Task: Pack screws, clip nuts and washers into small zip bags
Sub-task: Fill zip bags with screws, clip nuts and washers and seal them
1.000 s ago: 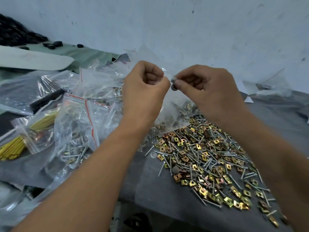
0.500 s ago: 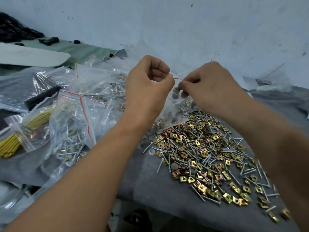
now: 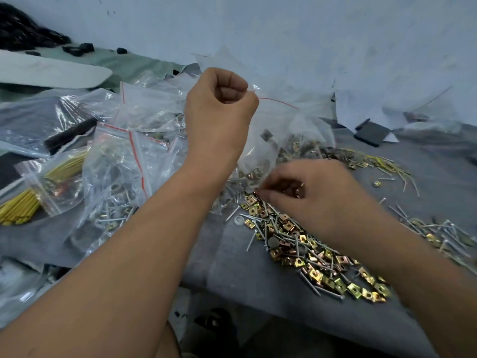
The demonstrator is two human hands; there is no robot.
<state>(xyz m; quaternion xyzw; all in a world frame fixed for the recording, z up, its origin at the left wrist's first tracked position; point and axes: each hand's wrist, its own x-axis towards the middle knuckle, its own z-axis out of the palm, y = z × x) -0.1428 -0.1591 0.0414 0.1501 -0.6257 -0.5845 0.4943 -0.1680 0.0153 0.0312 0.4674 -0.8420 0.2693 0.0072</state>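
At the far left we see a small bag with yellow sticks (image 3: 31,200) lying at the edge of the grey cloth (image 3: 247,275) that covers the table. Beside it lies a heap of filled zip bags (image 3: 124,177), each with a red line at its mouth; they overlap one another and leave almost no bare cloth on this side.

Our left hand (image 3: 219,112) is raised above this heap. Its fingers are curled tight into a fist and they pinch the top edge of one clear zip bag (image 3: 271,130), which hangs down from the hand (its red line runs to the right from the fingers). A dark piece shows inside the bag; what it is we cannot tell.

Lower and to the right, our right hand (image 3: 309,200) is down on the pile of screws and clip nuts (image 3: 304,244). Its fingers are bent together over the top end of the pile, and something small seems pinched between them, but the hand is blurred and we cannot tell if it really holds a piece. One white washer (image 3: 238,220) lies alone just left of the pile.

Between the pile and the near edge of the table there is a strip of bare cloth. At the far right more screws (image 3: 438,233) lie scattered, and a dark flat object (image 3: 371,134) rests near the wall.
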